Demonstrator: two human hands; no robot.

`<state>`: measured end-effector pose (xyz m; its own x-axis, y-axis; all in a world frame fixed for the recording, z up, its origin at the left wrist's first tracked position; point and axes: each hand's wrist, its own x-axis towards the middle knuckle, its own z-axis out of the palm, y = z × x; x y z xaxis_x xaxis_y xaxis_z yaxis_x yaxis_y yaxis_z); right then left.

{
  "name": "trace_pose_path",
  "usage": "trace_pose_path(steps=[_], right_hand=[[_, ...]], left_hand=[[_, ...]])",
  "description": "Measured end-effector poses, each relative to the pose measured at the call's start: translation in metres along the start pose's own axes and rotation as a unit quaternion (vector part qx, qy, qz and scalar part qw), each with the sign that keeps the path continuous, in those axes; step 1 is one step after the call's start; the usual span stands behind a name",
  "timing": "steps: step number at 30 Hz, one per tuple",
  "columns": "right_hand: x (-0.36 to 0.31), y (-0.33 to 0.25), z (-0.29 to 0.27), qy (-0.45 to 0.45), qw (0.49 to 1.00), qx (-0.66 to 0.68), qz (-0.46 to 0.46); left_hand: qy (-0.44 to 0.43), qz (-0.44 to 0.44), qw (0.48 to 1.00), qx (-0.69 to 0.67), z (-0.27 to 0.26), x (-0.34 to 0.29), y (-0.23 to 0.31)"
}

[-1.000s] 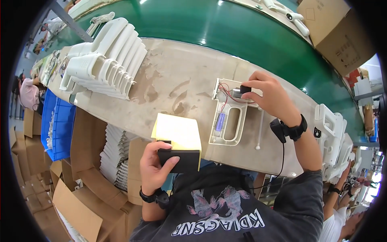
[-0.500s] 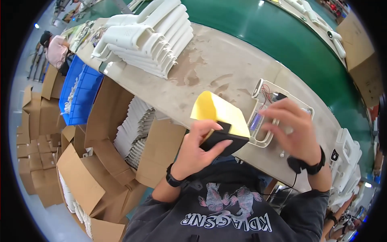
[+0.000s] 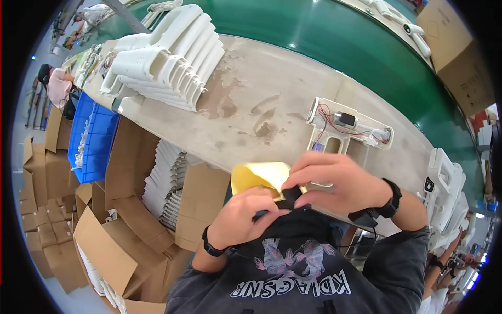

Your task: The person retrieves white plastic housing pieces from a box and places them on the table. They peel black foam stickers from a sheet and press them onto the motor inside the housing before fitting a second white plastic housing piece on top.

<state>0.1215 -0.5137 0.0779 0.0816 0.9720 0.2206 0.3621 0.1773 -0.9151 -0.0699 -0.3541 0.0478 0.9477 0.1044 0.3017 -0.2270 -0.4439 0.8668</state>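
Close to my body, my left hand (image 3: 243, 215) grips a black sheet with yellow paper backing (image 3: 259, 175); the yellow side curls upward. My right hand (image 3: 337, 183) meets it from the right, its thumb and fingers pinching a small black piece (image 3: 292, 195) at the sheet's edge. I cannot make out whether that piece is still attached. Beyond my right hand lies an open white plastic housing (image 3: 314, 116) on the table. Inside it are red wires (image 3: 325, 116), a black-and-silver motor (image 3: 345, 120) and a purple part (image 3: 317, 146), partly hidden by my hand.
White curved shells (image 3: 172, 57) are stacked on the worktable (image 3: 246, 125) at the far left. A green belt (image 3: 293, 31) runs behind. Left are a blue bin (image 3: 94, 138) and open cartons (image 3: 104, 240); finished-looking white housings (image 3: 444, 188) sit right. A person (image 3: 56, 86) is far left.
My right hand has moved left from above the housing to the black sheet and now pinches at it. My left hand has lowered the sheet toward my body. The view has shifted.
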Motion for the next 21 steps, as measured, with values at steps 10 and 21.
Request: trace_pose_path(steps=[10,21], right_hand=[[-0.027,0.041,-0.039,-0.025,0.923,-0.384,0.003],[-0.025,0.046,-0.03,-0.049,0.942,-0.332,0.022]], left_hand=[[0.24,-0.082,0.957,-0.143,-0.017,-0.023,-0.022],[0.285,-0.113,0.94,-0.149,-0.013,0.009,-0.032]])
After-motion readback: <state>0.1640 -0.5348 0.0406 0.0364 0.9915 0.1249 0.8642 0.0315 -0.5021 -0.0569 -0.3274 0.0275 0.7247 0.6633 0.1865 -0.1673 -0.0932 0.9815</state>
